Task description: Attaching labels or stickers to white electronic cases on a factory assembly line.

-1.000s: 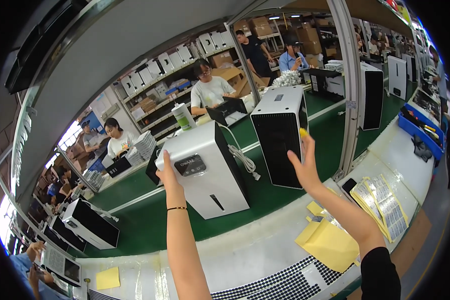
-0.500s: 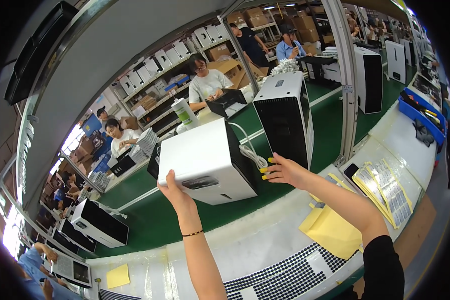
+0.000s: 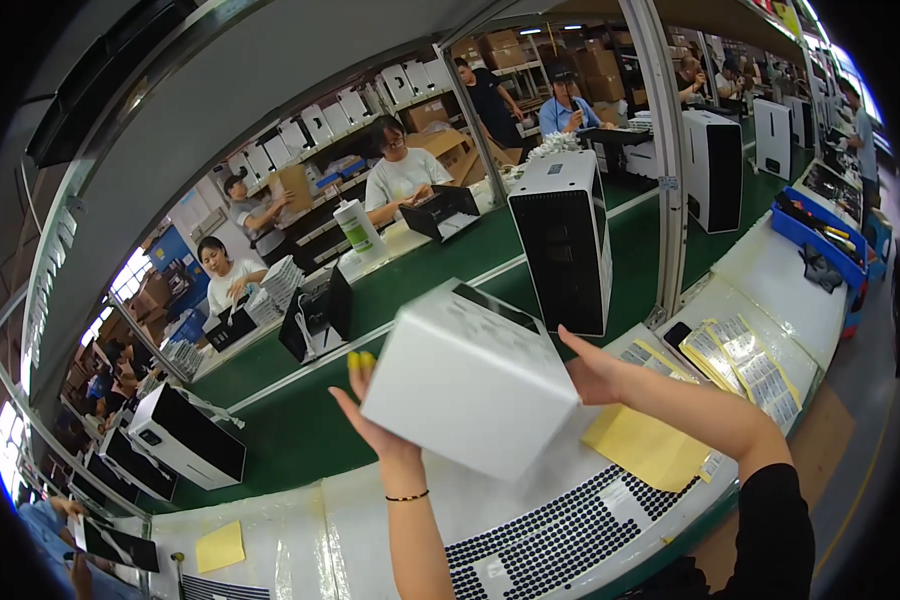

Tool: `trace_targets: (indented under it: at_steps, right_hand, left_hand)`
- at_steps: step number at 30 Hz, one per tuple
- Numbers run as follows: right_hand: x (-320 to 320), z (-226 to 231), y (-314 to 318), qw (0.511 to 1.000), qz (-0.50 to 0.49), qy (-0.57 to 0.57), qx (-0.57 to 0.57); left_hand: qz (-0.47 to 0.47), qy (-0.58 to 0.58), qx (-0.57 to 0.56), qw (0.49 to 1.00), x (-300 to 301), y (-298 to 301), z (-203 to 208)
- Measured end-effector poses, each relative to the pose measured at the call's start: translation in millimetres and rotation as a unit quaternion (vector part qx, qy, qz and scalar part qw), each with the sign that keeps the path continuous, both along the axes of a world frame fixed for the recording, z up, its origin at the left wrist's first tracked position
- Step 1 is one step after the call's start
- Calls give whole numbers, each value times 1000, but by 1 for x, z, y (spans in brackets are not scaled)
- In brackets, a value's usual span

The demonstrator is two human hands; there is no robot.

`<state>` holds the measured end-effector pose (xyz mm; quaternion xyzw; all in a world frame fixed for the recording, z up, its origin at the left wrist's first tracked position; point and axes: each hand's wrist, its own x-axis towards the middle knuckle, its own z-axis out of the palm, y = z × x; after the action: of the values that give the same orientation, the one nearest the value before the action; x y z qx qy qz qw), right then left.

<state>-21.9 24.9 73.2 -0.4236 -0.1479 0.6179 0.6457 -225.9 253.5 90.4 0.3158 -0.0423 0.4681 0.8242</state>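
Between my hands is a white box-shaped appliance, tilted, with a dark panel on its upper far side. My left hand presses against its left side, and yellow covers show on two fingertips. At the right side, my right hand grips the edge; some of its fingers are hidden behind the casing. The appliance hangs above the near edge of the green conveyor belt and the white bench ledge. Just beyond it, a similar black and white appliance stands upright on the belt.
Sheets of black round pads, a yellow paper, label sheets and a phone lie on the ledge. A metal post rises at right. A blue tool bin sits farther off. Co-workers sit across the belt.
The white appliance has been lifted toward me and turned, its cable passing out of sight. My right hand has moved from beside the cable onto the casing; my left hand has shifted along its side.
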Motion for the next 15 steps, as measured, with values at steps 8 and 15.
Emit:
trace_targets:
  at_steps: [8, 15]
  right_hand:
    - [-5, -93, -2, 995, -78, -37, 43]
    - [-47, 0, 31, 983, -109, -144, 23]
  left_hand:
    - [-90, 140, 51, 985, -31, -55, -39]
    - [82, 189, 305, 930, -78, -105, 32]
